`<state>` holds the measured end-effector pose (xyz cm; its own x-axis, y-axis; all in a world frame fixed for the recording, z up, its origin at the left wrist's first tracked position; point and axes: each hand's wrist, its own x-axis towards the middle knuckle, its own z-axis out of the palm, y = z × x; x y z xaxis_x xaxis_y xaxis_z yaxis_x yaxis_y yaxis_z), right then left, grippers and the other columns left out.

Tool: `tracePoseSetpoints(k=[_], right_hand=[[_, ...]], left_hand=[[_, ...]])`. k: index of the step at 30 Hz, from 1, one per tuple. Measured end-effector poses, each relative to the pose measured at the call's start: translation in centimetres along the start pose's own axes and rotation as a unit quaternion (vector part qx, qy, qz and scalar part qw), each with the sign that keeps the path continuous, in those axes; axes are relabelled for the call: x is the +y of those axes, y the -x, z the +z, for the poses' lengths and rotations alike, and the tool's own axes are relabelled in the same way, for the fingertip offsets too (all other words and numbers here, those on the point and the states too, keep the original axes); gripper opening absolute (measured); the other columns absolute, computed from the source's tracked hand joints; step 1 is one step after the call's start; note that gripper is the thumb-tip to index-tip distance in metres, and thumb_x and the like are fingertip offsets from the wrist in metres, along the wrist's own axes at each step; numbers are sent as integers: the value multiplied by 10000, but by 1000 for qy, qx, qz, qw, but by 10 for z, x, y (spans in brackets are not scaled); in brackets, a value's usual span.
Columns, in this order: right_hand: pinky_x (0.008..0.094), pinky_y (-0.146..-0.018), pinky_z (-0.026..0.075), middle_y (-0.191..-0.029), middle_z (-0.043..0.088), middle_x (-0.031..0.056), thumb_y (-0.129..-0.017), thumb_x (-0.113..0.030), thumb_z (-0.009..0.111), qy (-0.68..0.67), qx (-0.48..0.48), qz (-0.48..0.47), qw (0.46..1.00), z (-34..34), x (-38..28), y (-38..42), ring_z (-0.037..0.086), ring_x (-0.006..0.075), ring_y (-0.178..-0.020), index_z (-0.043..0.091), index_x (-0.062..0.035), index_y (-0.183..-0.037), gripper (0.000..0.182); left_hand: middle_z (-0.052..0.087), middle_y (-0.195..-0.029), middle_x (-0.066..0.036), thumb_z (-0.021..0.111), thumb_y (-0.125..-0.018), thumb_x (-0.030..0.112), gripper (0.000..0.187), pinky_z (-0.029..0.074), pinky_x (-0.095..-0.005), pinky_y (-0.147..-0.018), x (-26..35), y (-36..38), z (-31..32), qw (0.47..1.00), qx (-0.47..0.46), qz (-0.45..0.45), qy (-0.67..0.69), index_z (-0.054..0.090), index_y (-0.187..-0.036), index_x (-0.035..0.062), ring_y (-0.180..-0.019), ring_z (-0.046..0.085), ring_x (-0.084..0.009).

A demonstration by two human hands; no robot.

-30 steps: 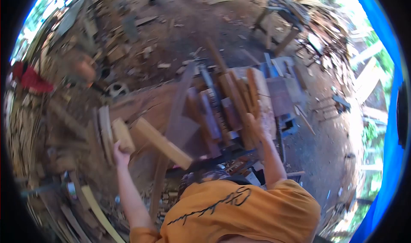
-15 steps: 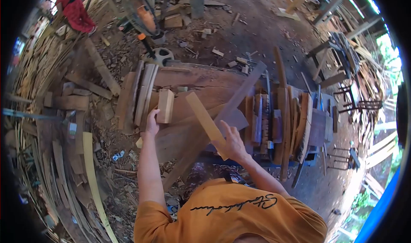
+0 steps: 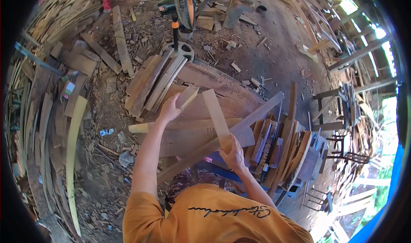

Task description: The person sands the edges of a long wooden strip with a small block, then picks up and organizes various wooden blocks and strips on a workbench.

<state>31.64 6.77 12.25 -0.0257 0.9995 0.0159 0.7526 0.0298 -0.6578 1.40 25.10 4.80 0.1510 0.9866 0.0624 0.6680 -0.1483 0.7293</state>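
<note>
Left hand [image 3: 169, 110] closed on short pale wooden block [image 3: 187, 96]; right hand [image 3: 233, 151] gripping long pale flat wooden board [image 3: 216, 117] by its near end, above bench [image 3: 192, 136]. Probably stiff, light, splintery; best gripped mid-length.

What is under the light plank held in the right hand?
Under the light plank, held by the right hand, lie a wide dark slab and a long grey board crossing it. The plank and hand hide whatever sits directly beneath them.
</note>
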Motion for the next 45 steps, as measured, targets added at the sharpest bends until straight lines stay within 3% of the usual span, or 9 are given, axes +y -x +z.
tracePoseSetpoints(k=[7,16,19,21,22,26,28,32,45], right_hand=[[489,-923,458,-1125,549,229,-739,-160,768,20,-11,-51,998,26,-19,-34,536,412,-1040,384,10,-1422,802],[508,-969,353,-1179,523,193,-745,-258,758,139,-24,-77,987,39,-8,-57,458,385,-1107,425,-13,-1402,777],[504,-954,355,-1175,530,188,-762,-312,766,142,-10,-84,986,41,-12,-59,463,378,-1102,427,-24,-1404,781],[499,-949,356,-1163,537,182,-778,-353,770,128,-7,-60,990,40,-15,-60,473,375,-1091,426,-31,-1408,786],[489,-930,363,-1110,554,168,-786,-369,769,124,6,-64,990,42,-14,-62,490,360,-1048,433,-31,-1404,781],[450,-880,379,-996,574,133,-809,-350,749,75,3,-22,997,37,-12,-67,512,313,-958,468,-20,-1377,715],[444,-874,384,-981,578,131,-816,-345,743,58,4,-22,998,35,-10,-67,517,308,-943,477,-16,-1368,695],[427,-848,402,-925,590,125,-836,-316,726,19,9,-8,1000,35,-6,-70,533,294,-887,517,-5,-1325,616],[404,-820,454,-891,613,136,-874,-261,690,5,40,22,999,39,-4,-72,580,297,-866,632,-8,-1158,385]], left_hand=[[610,-1246,-181,725,-716,160,698,480,-406,-990,-8,-12,-12,996,-83,-35,-12,506,-1378,125,-1149,596,-343],[597,-1282,-181,744,-724,237,708,455,-393,-1030,-16,-17,-18,991,-127,-11,-36,511,-1357,21,-1198,568,-332],[608,-1254,-197,759,-765,276,626,457,-390,-1014,-21,-19,-33,998,-55,-24,-10,563,-1297,13,-1189,574,-336],[625,-1207,-209,742,-822,290,521,459,-394,-995,-36,-32,-47,980,63,-52,182,602,-1233,3,-1168,580,-348],[639,-1166,-206,710,-860,259,405,467,-407,-971,-34,-37,-63,985,142,-47,88,634,-1169,10,-1136,593,-344],[636,-1202,-181,716,-870,268,442,491,-389,-940,-113,-57,-88,972,182,-141,37,613,-1238,45,-1089,626,-295],[624,-1192,-149,728,-852,307,413,432,-454,-1003,-151,-61,-87,943,226,-215,-118,634,-1193,93,-1129,578,-326],[582,-1256,-118,789,-785,373,478,404,-502,-1023,-196,-68,-83,924,130,-341,-116,645,-1208,202,-1204,532,-367],[693,-1086,-142,811,-751,315,428,490,-449,-910,-203,-80,-86,945,125,-293,-74,669,-1098,108,-1067,634,-330]])
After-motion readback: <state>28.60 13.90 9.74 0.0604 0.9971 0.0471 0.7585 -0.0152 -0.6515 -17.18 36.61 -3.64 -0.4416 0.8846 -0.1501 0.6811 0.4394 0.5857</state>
